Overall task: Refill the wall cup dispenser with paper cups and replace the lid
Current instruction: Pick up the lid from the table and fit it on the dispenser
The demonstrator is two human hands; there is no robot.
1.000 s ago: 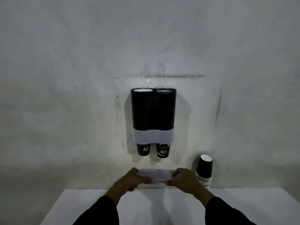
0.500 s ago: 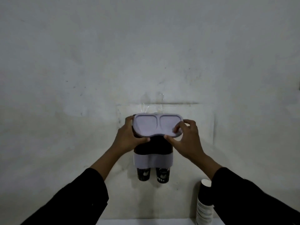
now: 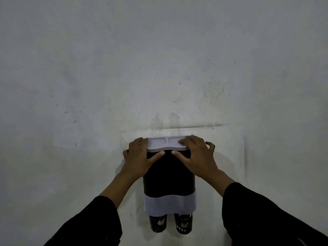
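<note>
A black twin-tube wall cup dispenser (image 3: 168, 176) with a pale band near its base hangs on the wall. Two black paper cups (image 3: 158, 226) stick out below it. The pale two-well lid (image 3: 166, 143) lies across the dispenser's top. My left hand (image 3: 140, 158) grips the lid's left end, thumb under its front edge. My right hand (image 3: 195, 155) holds the right end, fingers flat on top and thumb below. The tube openings are hidden under the lid.
The bare, scuffed grey wall (image 3: 159, 68) fills the view around the dispenser. Clear tape strips (image 3: 165, 121) stick to the wall just above it. My dark sleeves (image 3: 266, 215) cover the lower corners.
Both hands lifted the lid from the table up to the dispenser and set it down on its top. The view tilted upward, so the table and spare cup stack left the frame.
</note>
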